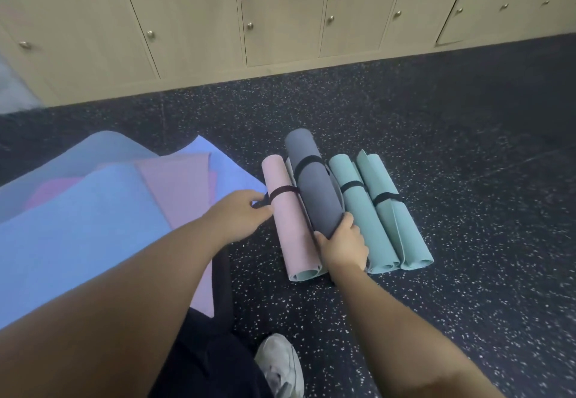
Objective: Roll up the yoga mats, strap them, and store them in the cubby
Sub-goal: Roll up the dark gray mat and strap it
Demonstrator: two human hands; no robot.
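Flat mats, far left: I see a loose pile of unrolled mats [93,210] on the floor in blue, pink and grey-blue, overlapping.
Left hand: my left hand [237,213] reaches from the pile's edge to the pink rolled mat, fingertips pinching the loose end of its black strap [282,192].
Pink rolled mat: the pink rolled mat [290,226] lies on the speckled floor [467,179], leftmost of the rolls, its green inner side showing at the near end.
Dark grey rolled mat: the dark grey rolled mat [314,189], strapped, rests on top, between the pink roll and the green ones.
Right hand: my right hand [343,245] grips the near end of the dark grey roll, fingers curled round it.
Green rolled mats: two green rolled mats [383,220], each strapped, lie side by side just right of that hand.
Lockers, top: numbered lockers [280,17] run behind the rolls, doors shut near 49 to 46.
Bottom: my pale shoe [280,363].
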